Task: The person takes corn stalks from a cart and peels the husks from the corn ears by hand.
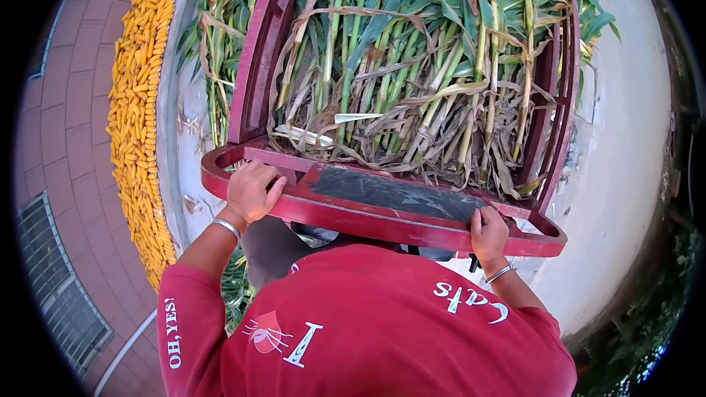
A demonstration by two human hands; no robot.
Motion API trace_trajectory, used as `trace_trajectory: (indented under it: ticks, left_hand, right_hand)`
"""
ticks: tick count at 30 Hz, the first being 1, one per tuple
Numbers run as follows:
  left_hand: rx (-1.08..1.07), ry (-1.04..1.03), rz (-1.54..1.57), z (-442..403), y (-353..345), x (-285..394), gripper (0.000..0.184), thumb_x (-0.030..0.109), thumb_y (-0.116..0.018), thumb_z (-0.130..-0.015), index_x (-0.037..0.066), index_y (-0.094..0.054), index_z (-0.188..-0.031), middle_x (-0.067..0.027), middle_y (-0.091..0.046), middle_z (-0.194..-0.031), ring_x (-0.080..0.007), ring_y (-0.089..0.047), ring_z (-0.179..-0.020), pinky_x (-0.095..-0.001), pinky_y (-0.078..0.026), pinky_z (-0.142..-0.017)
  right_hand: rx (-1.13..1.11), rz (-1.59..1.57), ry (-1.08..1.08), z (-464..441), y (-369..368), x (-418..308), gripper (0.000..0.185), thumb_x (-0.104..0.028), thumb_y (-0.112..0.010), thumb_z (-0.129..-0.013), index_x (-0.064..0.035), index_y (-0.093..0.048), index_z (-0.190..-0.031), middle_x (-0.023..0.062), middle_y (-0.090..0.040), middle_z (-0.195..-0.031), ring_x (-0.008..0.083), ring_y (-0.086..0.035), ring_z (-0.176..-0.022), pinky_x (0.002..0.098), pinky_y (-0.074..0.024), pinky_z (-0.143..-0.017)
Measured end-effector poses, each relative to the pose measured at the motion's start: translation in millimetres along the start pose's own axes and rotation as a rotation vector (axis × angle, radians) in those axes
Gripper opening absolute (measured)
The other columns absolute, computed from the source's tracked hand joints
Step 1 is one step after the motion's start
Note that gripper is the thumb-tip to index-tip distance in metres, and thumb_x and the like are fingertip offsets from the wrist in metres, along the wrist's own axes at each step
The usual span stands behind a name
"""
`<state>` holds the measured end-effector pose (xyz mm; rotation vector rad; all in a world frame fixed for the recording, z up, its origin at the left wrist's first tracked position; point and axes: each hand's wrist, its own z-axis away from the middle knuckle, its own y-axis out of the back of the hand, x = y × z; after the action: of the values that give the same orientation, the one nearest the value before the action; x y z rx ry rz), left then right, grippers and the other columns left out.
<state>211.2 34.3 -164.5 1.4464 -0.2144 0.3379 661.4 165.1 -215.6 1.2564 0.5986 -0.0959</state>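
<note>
In front of me stands a red metal cart (246,95) loaded with green and dried corn stalks (397,81). My left hand (254,191) is closed over the left part of the cart's near rail (368,219), thumb lying toward the right. Farther along, my right hand (489,234) has its fingers curled on the same rail near its right end. Between the hands lies a worn dark panel (397,195) set in the red frame. Both wrists carry silver bangles. The undersides of the fingers are hidden.
A long heap of yellow corn cobs (140,103) lies to the left behind a pale kerb, beside a tiled wall (73,117). More corn stalks (220,51) stand left of the cart. Pale concrete ground (625,103) runs along the right, with dark plants beyond.
</note>
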Motion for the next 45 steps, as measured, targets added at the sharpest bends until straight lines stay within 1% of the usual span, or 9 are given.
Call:
trace_trajectory:
  ticks: [4,6,16,23,27,33,40,42,45]
  left_hand:
    - [0.004,-0.002,-0.033,2.8,-1.6,-2.1,0.019,0.024,-0.065,-0.080,0.008,-0.060,-0.071,-0.0062,-0.057,-0.069,-0.0258,-0.055,-0.072,-0.0384,-0.044,-0.065]
    - [0.001,0.016,0.001,3.9,0.0,-2.3,0.015,0.020,-0.064,-0.078,0.006,-0.059,-0.074,-0.0096,-0.057,-0.071,-0.0294,-0.055,-0.073,-0.0403,-0.044,-0.065]
    - [0.050,0.013,0.054,14.1,-3.6,-14.0,0.024,0.028,-0.062,-0.082,0.007,-0.060,-0.072,-0.0106,-0.056,-0.069,-0.0299,-0.055,-0.072,-0.0406,-0.043,-0.064]
    - [0.024,0.033,0.011,21.9,-10.3,-20.0,0.024,0.030,-0.063,-0.082,0.008,-0.060,-0.072,-0.0102,-0.055,-0.070,-0.0293,-0.056,-0.071,-0.0402,-0.044,-0.063]
    - [0.057,0.012,0.010,22.7,-13.6,-18.4,0.024,0.029,-0.063,-0.082,0.008,-0.060,-0.072,-0.0090,-0.056,-0.069,-0.0280,-0.056,-0.071,-0.0393,-0.046,-0.064]
    - [0.032,0.021,0.008,20.1,-7.0,-17.4,0.028,0.033,-0.061,-0.084,0.008,-0.059,-0.071,-0.0072,-0.057,-0.069,-0.0268,-0.056,-0.073,-0.0387,-0.045,-0.065]
    - [-0.005,-0.091,0.066,16.9,-1.5,-24.5,0.025,0.030,-0.059,-0.086,0.009,-0.058,-0.073,-0.0054,-0.058,-0.072,-0.0251,-0.055,-0.075,-0.0370,-0.044,-0.069]
    - [-0.010,-0.107,0.055,14.6,0.1,-24.8,0.024,0.029,-0.058,-0.086,0.009,-0.058,-0.073,-0.0053,-0.058,-0.072,-0.0252,-0.055,-0.076,-0.0371,-0.044,-0.070]
    - [-0.052,-0.100,0.080,15.3,2.2,-24.6,0.021,0.028,-0.058,-0.086,0.010,-0.058,-0.075,-0.0059,-0.058,-0.075,-0.0258,-0.055,-0.077,-0.0377,-0.043,-0.072]
  right_hand:
    - [-0.040,0.007,-0.004,0.0,-1.5,3.4,0.023,-0.016,-0.057,-0.086,-0.0032,-0.051,-0.069,0.0158,-0.052,-0.068,0.0367,-0.053,-0.063,0.0423,-0.0413,-0.055]
    - [-0.070,0.025,-0.049,1.4,-3.4,5.5,0.024,-0.017,-0.056,-0.087,-0.0030,-0.051,-0.069,0.0163,-0.052,-0.068,0.0371,-0.053,-0.064,0.0426,-0.0411,-0.056]
    - [-0.164,0.082,-0.100,2.2,-6.7,8.9,0.028,-0.026,-0.050,-0.090,-0.0041,-0.054,-0.073,0.0189,-0.055,-0.071,0.0405,-0.056,-0.069,0.0452,-0.0430,-0.061]
    - [-0.180,0.028,-0.147,2.3,-8.6,0.1,0.034,-0.026,-0.045,-0.094,-0.0039,-0.055,-0.071,0.0147,-0.056,-0.062,0.0334,-0.058,-0.061,0.0410,-0.0425,-0.057]
    - [-0.207,0.026,-0.112,1.6,-9.3,8.8,0.034,-0.025,-0.045,-0.094,-0.0034,-0.056,-0.071,0.0151,-0.057,-0.062,0.0337,-0.057,-0.061,0.0410,-0.0425,-0.057]
    - [-0.121,0.034,-0.116,3.7,-9.4,1.9,0.033,-0.024,-0.045,-0.093,-0.0030,-0.055,-0.070,0.0163,-0.056,-0.064,0.0348,-0.057,-0.062,0.0420,-0.0419,-0.057]
    - [-0.031,0.099,-0.050,7.3,-9.9,-1.9,0.033,-0.024,-0.042,-0.093,-0.0020,-0.051,-0.069,0.0198,-0.054,-0.067,0.0390,-0.054,-0.065,0.0439,-0.0406,-0.059]
    - [0.022,0.171,0.044,5.5,-9.5,-2.2,0.023,-0.017,-0.046,-0.089,-0.0045,-0.057,-0.073,0.0178,-0.057,-0.070,0.0386,-0.057,-0.066,0.0446,-0.0440,-0.060]
    - [0.028,0.116,0.016,4.7,-7.2,-10.0,0.020,-0.015,-0.046,-0.088,-0.0044,-0.054,-0.072,0.0188,-0.055,-0.070,0.0396,-0.056,-0.067,0.0455,-0.0440,-0.061]
